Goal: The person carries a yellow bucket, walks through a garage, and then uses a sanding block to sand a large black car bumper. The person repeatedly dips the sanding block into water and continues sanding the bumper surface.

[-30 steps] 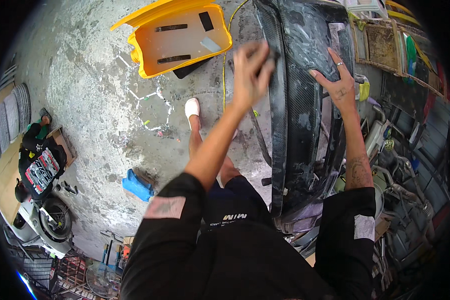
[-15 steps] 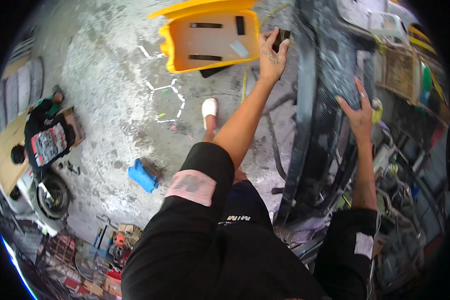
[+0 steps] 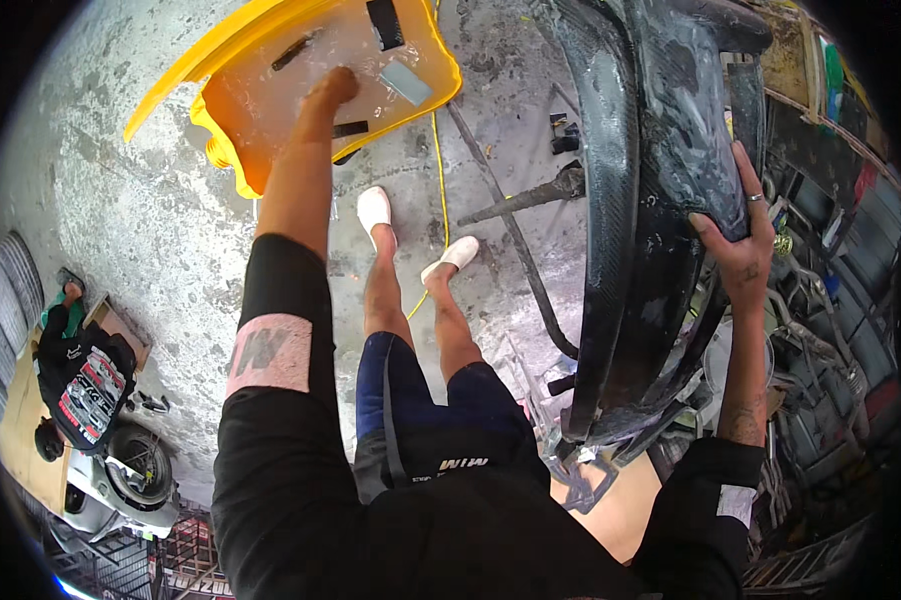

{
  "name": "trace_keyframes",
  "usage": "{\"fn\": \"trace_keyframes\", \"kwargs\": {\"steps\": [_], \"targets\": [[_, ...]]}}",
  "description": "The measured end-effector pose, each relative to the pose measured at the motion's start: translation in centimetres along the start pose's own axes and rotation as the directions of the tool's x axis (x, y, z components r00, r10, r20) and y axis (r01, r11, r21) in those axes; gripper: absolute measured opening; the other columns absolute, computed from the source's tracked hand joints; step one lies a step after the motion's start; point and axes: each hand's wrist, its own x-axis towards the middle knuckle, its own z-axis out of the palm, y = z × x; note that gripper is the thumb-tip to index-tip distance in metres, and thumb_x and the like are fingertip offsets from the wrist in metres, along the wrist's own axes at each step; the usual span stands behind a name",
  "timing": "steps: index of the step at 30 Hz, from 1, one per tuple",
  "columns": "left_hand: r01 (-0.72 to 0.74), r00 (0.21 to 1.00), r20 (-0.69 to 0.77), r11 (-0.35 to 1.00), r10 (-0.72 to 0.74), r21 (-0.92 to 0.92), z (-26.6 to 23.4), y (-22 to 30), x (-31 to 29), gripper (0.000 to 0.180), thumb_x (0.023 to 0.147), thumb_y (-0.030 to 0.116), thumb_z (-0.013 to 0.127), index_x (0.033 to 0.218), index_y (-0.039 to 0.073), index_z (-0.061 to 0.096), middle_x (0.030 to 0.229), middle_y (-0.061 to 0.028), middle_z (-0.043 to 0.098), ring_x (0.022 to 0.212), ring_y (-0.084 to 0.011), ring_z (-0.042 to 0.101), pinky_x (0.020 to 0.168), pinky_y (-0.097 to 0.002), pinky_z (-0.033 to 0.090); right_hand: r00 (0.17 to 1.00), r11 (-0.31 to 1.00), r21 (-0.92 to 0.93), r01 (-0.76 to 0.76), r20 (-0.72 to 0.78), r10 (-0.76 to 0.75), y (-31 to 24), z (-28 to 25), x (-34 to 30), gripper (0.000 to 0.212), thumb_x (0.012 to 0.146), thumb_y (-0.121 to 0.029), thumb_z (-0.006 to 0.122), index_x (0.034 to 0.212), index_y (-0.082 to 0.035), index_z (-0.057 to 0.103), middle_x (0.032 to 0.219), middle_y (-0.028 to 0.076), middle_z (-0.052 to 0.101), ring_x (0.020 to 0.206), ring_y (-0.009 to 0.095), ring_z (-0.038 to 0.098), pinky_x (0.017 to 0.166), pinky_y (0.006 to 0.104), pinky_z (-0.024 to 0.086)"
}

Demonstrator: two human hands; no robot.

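Observation:
My left hand (image 3: pixel 336 88) dips into a yellow tub (image 3: pixel 446 92) of cloudy water; its fingers are sunk in the water and what they hold, if anything, is hidden. Around it lie dark strips, a black block (image 3: pixel 384 24) and a grey rectangular pad (image 3: pixel 406 82). On the right stands a long black carbon-fibre vehicle panel (image 3: pixel 610 240), wet and smeared with whitish residue. My right hand (image 3: pixel 745 250) rests against its right edge, thumb spread on the surface and the fingers stretched out along the side.
A yellow cord (image 3: pixel 438 170) and dark stand legs (image 3: pixel 515 225) cross the concrete floor beneath the panel. Metal parts and racks crowd the right side. At the left a person (image 3: pixel 85 365) sits by a motorcycle wheel (image 3: pixel 140 465).
My left hand has gone from beside the panel, where it held a small dark block, leftward into the tub's water. My right hand stays against the panel. My view has shifted.

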Motion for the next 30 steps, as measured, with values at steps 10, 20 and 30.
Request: {"fn": "trace_keyframes", "kwargs": {"steps": [10,20,30], "targets": [[-0.627,0.756,-0.608,0.539,0.244,-0.563,-13.0,22.6,-24.1,0.045,0.092,0.009,0.073,0.136,0.009,0.066,0.122,-0.0197,0.068,0.111,-0.0366,0.066,0.096,-0.0437,0.054,0.996,0.991,-0.127,0.053,-0.062,-0.061,-0.1,-1.2,-1.2,0.081,0.075,-0.020,0.090,0.148,-0.007,0.057,0.149,0.018,0.058,0.138,0.029,0.055,0.115,0.0400,0.042],[-0.685,0.651,-0.736,0.564,0.189,-0.461,-5.9,33.1,-39.0,0.052,0.089,0.005,0.074,0.140,0.008,0.066,0.133,-0.0184,0.061,0.118,-0.0341,0.058,0.102,-0.0438,0.047,0.989,0.990,-0.121,0.073,-0.120,-0.088,1.6,-1.5,-1.8,0.078,0.078,-0.039,0.090,0.144,-0.011,0.061,0.142,0.018,0.063,0.131,0.031,0.062,0.109,0.0398,0.048],[-0.617,0.658,-0.746,0.645,0.107,-0.451,-5.0,35.0,-42.1,0.045,0.091,0.008,0.073,0.136,0.005,0.068,0.130,-0.0192,0.061,0.121,-0.0357,0.057,0.103,-0.0415,0.045,0.993,0.986,-0.164,0.042,-0.101,-0.060,2.7,-1.4,-2.4,0.082,0.079,-0.053,0.086,0.149,-0.019,0.059,0.136,0.022,0.067,0.125,0.033,0.066,0.106,0.0403,0.049]]}}
